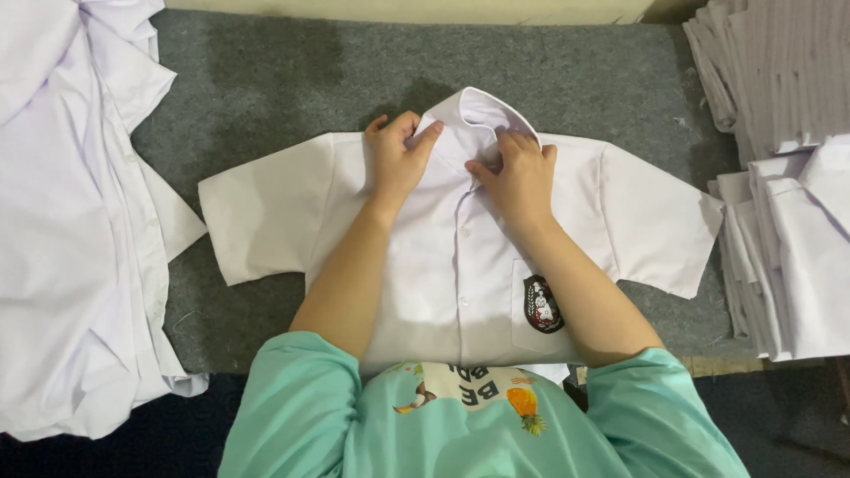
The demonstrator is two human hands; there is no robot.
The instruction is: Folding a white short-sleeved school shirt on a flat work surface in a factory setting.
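A white short-sleeved shirt [443,265] lies face up on a grey felt-covered table [266,80], sleeves spread left and right, buttons closed down the front. A dark round badge [543,304] sits on its chest pocket. My left hand [397,158] pinches the left side of the collar [478,111]. My right hand [520,173] grips the collar's right side at the top of the button placket. Both hands rest on the shirt's chest, fingers curled into the fabric.
A heap of loose white shirts [71,221] covers the left side of the table. Stacks of folded white shirts [788,239] stand at the right, with more at the back right [761,62]. My teal sleeves fill the bottom of the view.
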